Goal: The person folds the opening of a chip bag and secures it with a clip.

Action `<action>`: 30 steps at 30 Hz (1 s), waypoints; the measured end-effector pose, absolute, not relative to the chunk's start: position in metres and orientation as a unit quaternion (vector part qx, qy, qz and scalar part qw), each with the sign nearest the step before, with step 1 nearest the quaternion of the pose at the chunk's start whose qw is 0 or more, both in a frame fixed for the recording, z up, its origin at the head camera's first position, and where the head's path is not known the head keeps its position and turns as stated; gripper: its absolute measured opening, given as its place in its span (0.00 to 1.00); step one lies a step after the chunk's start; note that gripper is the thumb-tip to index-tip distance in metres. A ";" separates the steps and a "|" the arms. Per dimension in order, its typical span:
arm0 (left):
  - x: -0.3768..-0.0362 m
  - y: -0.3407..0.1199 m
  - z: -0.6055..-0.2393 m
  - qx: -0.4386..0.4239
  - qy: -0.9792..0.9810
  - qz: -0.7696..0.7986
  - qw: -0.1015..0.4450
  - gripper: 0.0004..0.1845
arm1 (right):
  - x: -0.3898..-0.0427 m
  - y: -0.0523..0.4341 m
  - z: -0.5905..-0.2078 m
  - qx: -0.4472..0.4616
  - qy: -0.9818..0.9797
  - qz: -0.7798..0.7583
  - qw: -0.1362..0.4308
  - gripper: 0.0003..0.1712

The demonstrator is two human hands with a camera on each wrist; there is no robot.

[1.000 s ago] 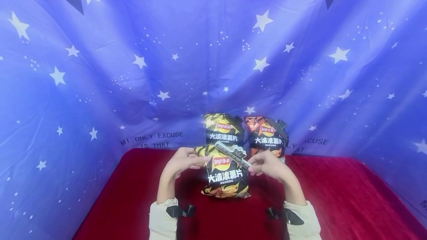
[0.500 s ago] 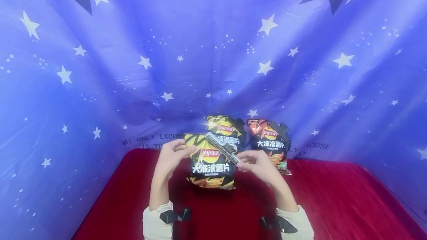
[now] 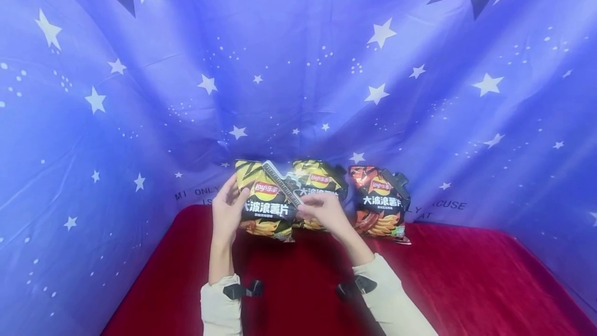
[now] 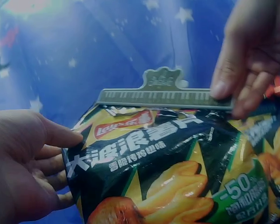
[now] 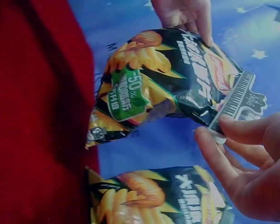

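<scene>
Holding item: black-and-yellow glossy foil crisp bag (image 3: 263, 198), sealed along its top edge by a long grey plastic bag clip (image 3: 281, 183) with ridged bar and scalloped tab

Position: raised off the red velvet tabletop (image 3: 466, 284), directly left of a second black-and-yellow crisp bag (image 3: 322, 183) that stands against the blue star-printed cloth backdrop (image 3: 140, 92); a black-and-red crisp bag (image 3: 380, 204) stands further right of that second bag

Left hand (image 3: 227, 211): fingers and thumb curled round the held bag's left edge, gripping it

Right hand (image 3: 324, 212): fingertips (image 4: 224, 88) and thumb pinching the clip's right end, remaining fingers loosely bent

Change: over the last second the held bag has travelled up and leftward, from in front of the second bag to a place beside it at the backdrop; both hands moved with it, grips unchanged

Reading: the clipped bag appears to be on its way to join the row of standing bags; it is not yet set down

Also present: cream sleeves (image 3: 219, 310) with black wrist straps (image 3: 242, 290)
</scene>
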State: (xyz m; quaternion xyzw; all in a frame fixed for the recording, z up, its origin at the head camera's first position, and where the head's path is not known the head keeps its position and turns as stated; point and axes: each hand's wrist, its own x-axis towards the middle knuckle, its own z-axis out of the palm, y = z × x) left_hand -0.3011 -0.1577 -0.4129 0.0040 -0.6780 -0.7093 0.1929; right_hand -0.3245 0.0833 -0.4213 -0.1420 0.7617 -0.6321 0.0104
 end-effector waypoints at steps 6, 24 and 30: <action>-0.316 -0.159 -0.431 -0.036 -0.682 -0.708 0.179 0.35 | -0.343 0.071 -0.430 -0.095 0.771 -0.629 -0.028 0.11; -0.328 -0.160 -0.469 0.018 -0.765 -0.631 0.129 0.32 | -0.350 0.060 -0.448 -0.052 0.830 -0.552 -0.057 0.07; -0.328 -0.159 -0.475 0.031 -0.807 -0.579 0.114 0.20 | -0.352 0.059 -0.452 -0.033 0.840 -0.536 -0.076 0.10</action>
